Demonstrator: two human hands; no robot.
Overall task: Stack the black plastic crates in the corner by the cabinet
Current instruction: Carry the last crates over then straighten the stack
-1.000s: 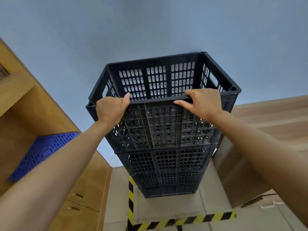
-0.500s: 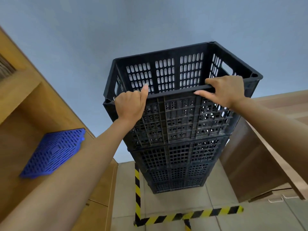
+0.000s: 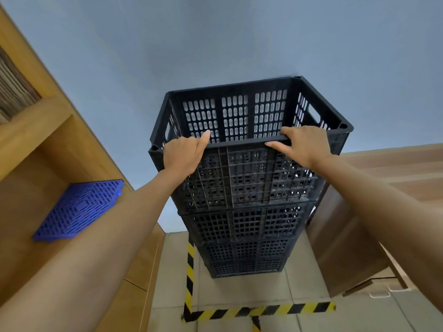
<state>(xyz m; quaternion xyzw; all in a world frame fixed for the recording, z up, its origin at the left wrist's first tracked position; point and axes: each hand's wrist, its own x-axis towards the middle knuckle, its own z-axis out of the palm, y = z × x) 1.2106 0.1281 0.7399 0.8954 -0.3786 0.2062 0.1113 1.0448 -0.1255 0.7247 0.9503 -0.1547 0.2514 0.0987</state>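
Your left hand [image 3: 183,155] grips the near rim of the top crate [image 3: 249,149], fingers curled over the edge and the thumb raised along the rim. Your right hand [image 3: 304,144] clamps the same rim further right, fingers hooked over the top and the thumb pressed flat against the outer face. Both forearms reach up and forward from the bottom corners of the view.

The top crate sits on a stack [image 3: 247,238] of black crates; three more show below it, walls lined up, the lowest standing on the tiled floor [image 3: 275,293]. The stack stands against the grey wall [image 3: 215,44]. Yellow-and-black tape [image 3: 259,310] marks the floor in front of the stack and along its left side.

To your left is a wooden cabinet [image 3: 48,144] with open shelves; a blue grid panel [image 3: 80,209] lies on one shelf. To your right, just beside the stack, is a brown wooden unit [image 3: 347,236].
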